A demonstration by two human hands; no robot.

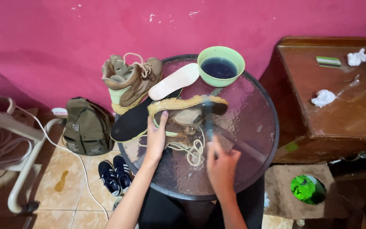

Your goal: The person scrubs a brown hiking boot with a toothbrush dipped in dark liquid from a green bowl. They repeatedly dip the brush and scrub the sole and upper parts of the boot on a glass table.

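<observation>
Left hand [156,138] clamped on tan boot [186,118] lying sideways mid round glass bench [250,140], right hand [222,166] closed round blurred brush [209,116] touching its sole, green bowl [221,66] of dark liquid behind.

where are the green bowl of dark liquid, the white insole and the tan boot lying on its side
green bowl of dark liquid [237,72], head view, on its right outer wall
white insole [174,81], head view, on its middle
tan boot lying on its side [178,104], head view, on its yellowish sole edge
</observation>
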